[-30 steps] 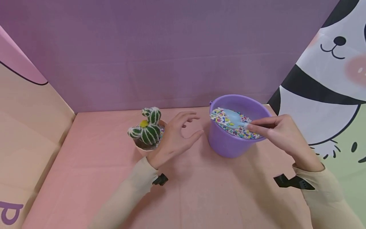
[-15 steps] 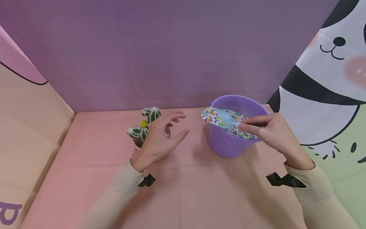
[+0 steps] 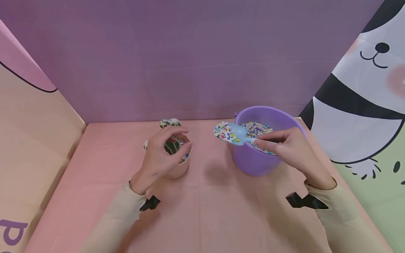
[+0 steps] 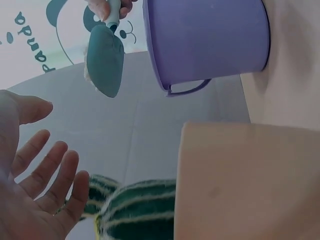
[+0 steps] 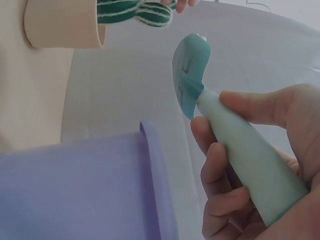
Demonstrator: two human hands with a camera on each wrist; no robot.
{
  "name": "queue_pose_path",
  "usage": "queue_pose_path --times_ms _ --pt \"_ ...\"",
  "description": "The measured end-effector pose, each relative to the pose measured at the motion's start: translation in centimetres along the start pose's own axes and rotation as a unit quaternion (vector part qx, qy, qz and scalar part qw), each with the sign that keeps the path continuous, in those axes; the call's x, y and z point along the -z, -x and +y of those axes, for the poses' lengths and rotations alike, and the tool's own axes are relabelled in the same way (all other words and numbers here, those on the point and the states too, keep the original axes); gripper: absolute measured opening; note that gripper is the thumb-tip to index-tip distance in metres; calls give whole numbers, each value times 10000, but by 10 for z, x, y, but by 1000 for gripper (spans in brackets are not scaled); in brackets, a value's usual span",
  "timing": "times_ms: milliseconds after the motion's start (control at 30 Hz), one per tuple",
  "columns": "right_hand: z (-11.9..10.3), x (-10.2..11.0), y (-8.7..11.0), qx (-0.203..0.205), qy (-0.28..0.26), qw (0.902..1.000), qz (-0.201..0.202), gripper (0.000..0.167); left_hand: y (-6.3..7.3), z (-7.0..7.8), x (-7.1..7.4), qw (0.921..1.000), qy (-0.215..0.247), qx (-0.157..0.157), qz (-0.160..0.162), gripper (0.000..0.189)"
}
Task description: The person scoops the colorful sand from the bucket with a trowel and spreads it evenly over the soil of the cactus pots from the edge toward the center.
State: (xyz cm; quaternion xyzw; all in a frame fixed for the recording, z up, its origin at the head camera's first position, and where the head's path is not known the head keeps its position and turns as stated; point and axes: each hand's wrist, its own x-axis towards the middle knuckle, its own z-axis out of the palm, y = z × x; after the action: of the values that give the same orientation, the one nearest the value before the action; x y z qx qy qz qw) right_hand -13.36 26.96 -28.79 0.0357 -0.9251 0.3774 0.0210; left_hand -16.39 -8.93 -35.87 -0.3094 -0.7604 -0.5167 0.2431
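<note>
My right hand (image 3: 294, 153) grips the pale handle of a small blue trowel (image 3: 239, 133). Colourful little pebbles (image 3: 224, 132) lie heaped on its blade, which juts past the left rim of the purple bucket (image 3: 257, 164). To the left, my left hand (image 3: 155, 159) is raised with fingers loosely curved, holding nothing. It covers part of a green-striped toy cactus (image 3: 172, 147) standing in a beige pot (image 3: 178, 171). In the left wrist view a thumb-to-finger gap shows, with the cactus (image 4: 142, 210) just behind the fingertips; contact cannot be told. The right wrist view shows the trowel's underside (image 5: 192, 60).
More coloured pebbles (image 3: 257, 128) fill much of the bucket. A pink cloth (image 3: 205, 214) covers the table, and a purple backdrop (image 3: 190, 63) rises behind. A printed panda panel (image 3: 357, 137) borders the right side, a beige panel (image 3: 34, 140) the left.
The trowel with its pebbles has moved left, from over the bucket to beyond its rim. My left hand has also shifted left, from right of the pot to in front of the cactus.
</note>
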Motion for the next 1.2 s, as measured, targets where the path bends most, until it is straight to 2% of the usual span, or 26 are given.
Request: queue_pose_path --times_ms 233,433,633,700,800,867,1000,1100,1200 --pt "-6 -12 0 240 27 9997 -10 24 9 -6 17 9980 -225 -256 526 26" --pt "-12 -21 -1 321 51 9994 -83 22 15 -14 32 9935 -250 -259 1081 21" --pt "-15 -31 1 249 2 9995 -210 18 21 -30 48 9845 -260 -491 1664 19" --pt "-16 -35 1 286 -16 9993 -229 17 24 -37 55 9814 -324 -461 1836 18" --pt "-17 -41 1 409 -119 9989 -207 15 30 -48 65 9793 -440 -158 1971 17" --pt "-18 -45 1 493 -207 9984 -176 15 33 -56 71 9794 -520 135 1948 16" --pt "-19 -51 4 510 -300 9982 -83 16 39 -72 78 9817 -679 719 1624 17" --pt "-20 -55 4 494 -194 9986 -13 17 45 -82 79 9842 -761 1054 1201 19" --pt "-19 -61 4 481 -122 9988 22 16 51 -89 79 9870 -766 1197 748 26"
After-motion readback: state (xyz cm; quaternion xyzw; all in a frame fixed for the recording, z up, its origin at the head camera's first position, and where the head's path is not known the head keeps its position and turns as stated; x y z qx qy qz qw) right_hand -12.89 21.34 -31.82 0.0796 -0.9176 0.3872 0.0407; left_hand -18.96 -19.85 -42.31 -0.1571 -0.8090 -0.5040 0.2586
